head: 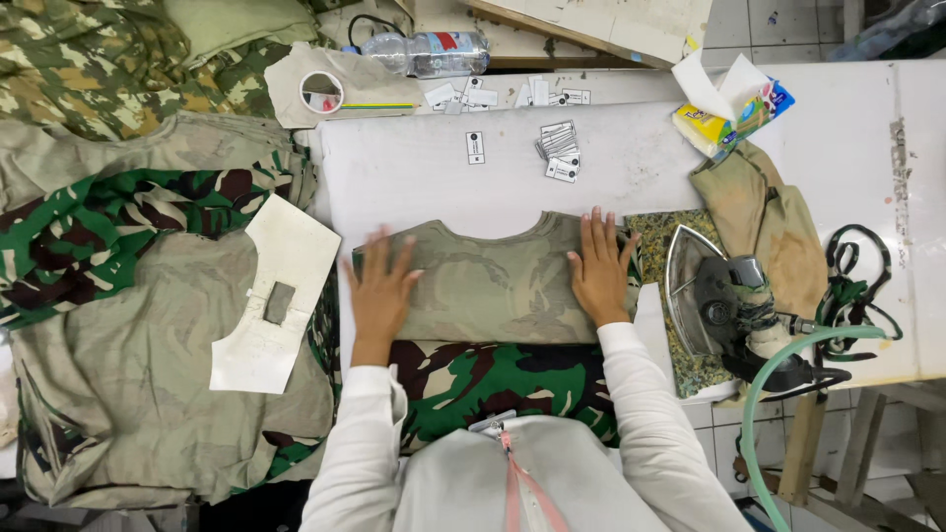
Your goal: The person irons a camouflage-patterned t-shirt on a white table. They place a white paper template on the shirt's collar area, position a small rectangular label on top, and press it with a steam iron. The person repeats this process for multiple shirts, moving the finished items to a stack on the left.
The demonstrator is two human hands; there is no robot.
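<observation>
Camouflage T-shirt (493, 281), faded olive and folded with its neckline turned away from the person, lies flat on the white worktop (414, 172), directly between and under the two hands. At the far left, a heap of camouflage garments (128, 256) in green, brown and tan covers the worktop's end, and a white cardboard template (276, 296) with a small rectangular cut-out rests on top of it. The left hand (379, 291) is spread open, palm down, fingers splayed, pressing on the shirt's left edge; it grips nothing. Beyond the shirt, toward the back, a single paper label (475, 148) and a small stack of labels (560, 150) lie on the bare worktop, with a roll of tape (321, 93) and a plastic water bottle (429, 51) further back. The right hand (599, 268) is likewise open and flat, fingers together and pointing away, resting on the shirt's right shoulder without holding anything. Just beside that hand, on a speckled green pad (655, 236), stands an electric iron (714, 296), its pale green hose (769, 394) curving down off the edge. Behind the iron lie a crumpled tan cloth (769, 222) and a yellow tissue pack (724, 113).
</observation>
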